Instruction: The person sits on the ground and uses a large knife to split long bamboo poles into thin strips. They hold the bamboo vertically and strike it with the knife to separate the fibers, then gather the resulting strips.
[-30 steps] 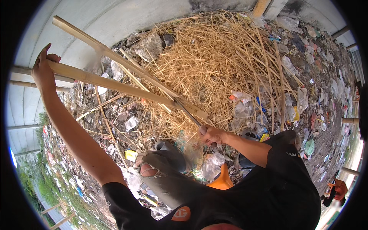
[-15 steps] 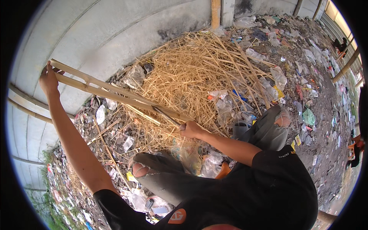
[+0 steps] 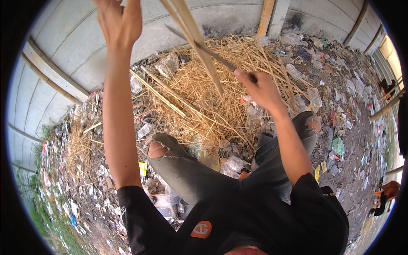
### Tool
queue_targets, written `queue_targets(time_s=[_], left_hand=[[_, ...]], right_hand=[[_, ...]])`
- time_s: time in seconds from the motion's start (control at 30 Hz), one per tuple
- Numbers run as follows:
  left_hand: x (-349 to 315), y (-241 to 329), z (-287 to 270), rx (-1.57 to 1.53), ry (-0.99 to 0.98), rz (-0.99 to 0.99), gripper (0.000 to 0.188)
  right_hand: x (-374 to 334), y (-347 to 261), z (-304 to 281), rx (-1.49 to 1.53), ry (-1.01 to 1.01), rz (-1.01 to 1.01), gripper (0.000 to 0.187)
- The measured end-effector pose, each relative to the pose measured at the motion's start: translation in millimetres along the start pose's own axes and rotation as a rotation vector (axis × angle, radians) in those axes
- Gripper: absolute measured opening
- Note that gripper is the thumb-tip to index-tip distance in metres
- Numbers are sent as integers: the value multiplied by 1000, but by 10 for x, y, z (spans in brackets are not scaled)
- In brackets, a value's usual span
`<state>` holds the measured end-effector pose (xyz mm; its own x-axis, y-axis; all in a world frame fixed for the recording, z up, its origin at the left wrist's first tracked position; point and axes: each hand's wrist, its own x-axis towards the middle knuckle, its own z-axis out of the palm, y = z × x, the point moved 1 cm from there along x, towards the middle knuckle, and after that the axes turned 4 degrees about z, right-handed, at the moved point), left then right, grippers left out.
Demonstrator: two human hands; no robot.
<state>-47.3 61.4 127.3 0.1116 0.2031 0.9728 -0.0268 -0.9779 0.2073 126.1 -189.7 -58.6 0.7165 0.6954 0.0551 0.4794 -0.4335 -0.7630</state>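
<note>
A long split bamboo strip (image 3: 204, 57) slants down from the top edge over the straw heap, its lower end free. My right hand (image 3: 263, 91) is closed round the handle of a long-bladed knife (image 3: 219, 58). The dark blade crosses the bamboo and its tip points up and left. My left hand (image 3: 121, 23) is raised at the top edge, left of the bamboo. Its fingertips are cut off by the frame, so its grip cannot be made out.
Pale bamboo shavings (image 3: 238, 51) are heaped before me, with two loose strips (image 3: 159, 94) at their left. Plastic litter (image 3: 340, 102) covers the ground. A concrete wall (image 3: 165, 17) and a bamboo post (image 3: 265, 17) stand behind. My bent knees (image 3: 157, 148) flank the near side.
The bamboo has swung from lying across to the left to standing steeply upward. My left hand has moved up and right. My right hand has risen with the knife, whose blade now shows more.
</note>
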Motion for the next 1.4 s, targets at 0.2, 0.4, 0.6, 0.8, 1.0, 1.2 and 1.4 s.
queue_targets(time_s=[0.2, 0.4, 0.6, 0.8, 1.0, 1.2, 1.4], left_hand=[[-283, 136, -67, -251, 95, -201, 101], [-565, -85, -76, -213, 73, -308, 109], [-967, -300, 508, -177, -48, -332, 125], [-1004, -446, 686, -123, -96, -320, 132], [-407, -197, 556, -114, -93, -346, 125], [398, 345, 822, 172, 88, 61, 127], [-655, -734, 1486, 106, -323, -80, 127]], right_hand=[[27, -977, -928, 182, 101, -99, 59], [458, -521, -88, 98, 126, -7, 61], [1381, 1780, 2077, -135, -164, 280, 75], [1711, 1044, 1201, -66, -40, 219, 74], [977, -264, -350, 212, 25, 174, 64], [609, -713, -437, 84, 22, 118, 63], [1471, 1809, 1797, -319, -347, 278, 79]])
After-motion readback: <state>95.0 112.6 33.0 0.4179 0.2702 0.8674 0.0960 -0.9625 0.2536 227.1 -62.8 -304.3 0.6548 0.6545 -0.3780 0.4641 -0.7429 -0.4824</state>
